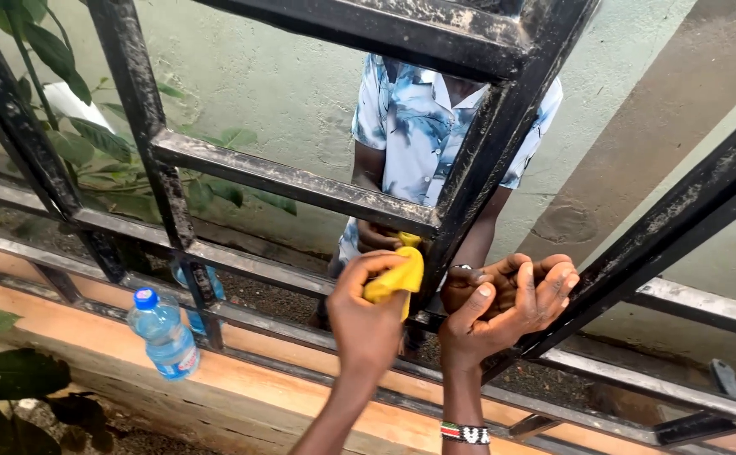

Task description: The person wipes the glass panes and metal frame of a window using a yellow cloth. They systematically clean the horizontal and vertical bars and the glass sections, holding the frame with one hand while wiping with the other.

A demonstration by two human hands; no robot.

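The left hand [366, 316] is closed around a yellow cloth [398, 276], fingers curled tight on the bunched fabric, pressing it against the dark metal window frame [469, 202] where a slanted upright meets a crossbar, at the centre of the view. The right hand [511, 305], at about 3 o'clock from the cloth, holds nothing; its fingers are spread and hooked over the frame, seemingly steadying it, and a beaded band sits on that wrist. Behind the bars, at 12 o'clock, another person in a pale patterned shirt [418, 126] has a hand [376, 236] on the far side of the same joint, touching the cloth's upper end, and a second hand seems to sit behind the right one, though the bars hide much of it. A blue-capped plastic water bottle [164, 335] stands on the ledge at 9 o'clock, well apart from both hands, with green leaves [90, 143] behind the bars at 10 o'clock. Judging by the surface, the wiping is far from finished: the bars look blotchy and dusty with pale streaks across nearly every visible stretch, and only the joint under the cloth is being worked
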